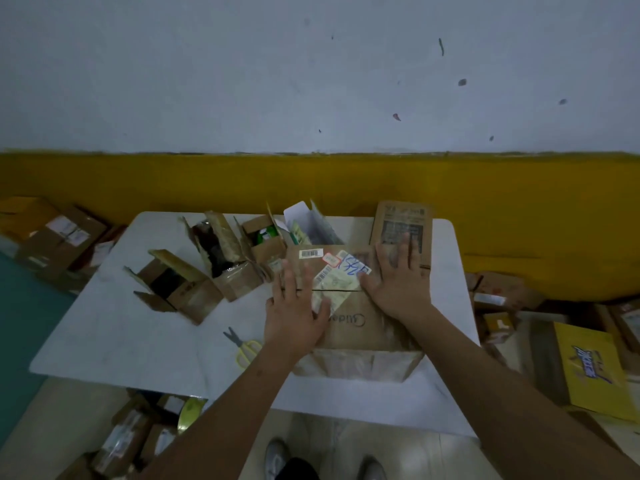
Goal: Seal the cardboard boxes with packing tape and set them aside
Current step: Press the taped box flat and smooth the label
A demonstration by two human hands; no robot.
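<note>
Inspection from the head view.

1. The large cardboard box sits on the white table, at the near edge, directly in front of me. Its 2 top flaps are folded down and meet at a dark seam across the lid.
2. My left hand lies flat on the left part of the lid, across the seam, fingers straight and spread. My right hand lies flat on the right part, fingers also straight and spread. Neither hand holds anything.
3. Shipping labels, with a barcode and blue handwriting, lie on the lid between the 2 hands.
4. Left of this box, 3 open boxes stand in a row with flaps raised. The last is just beside its far left corner; I cannot tell whether they touch.
5. A white carton stands open behind it. A flat brown box stands upright beyond my right fingertips.
6. Yellow-handled scissors lie on the table just left of my left wrist.
7. More boxes are piled on the floor at left and under the table. A yellow carton lies at right.
8. A round yellowish object shows below the table edge; I cannot tell what it is.
</note>
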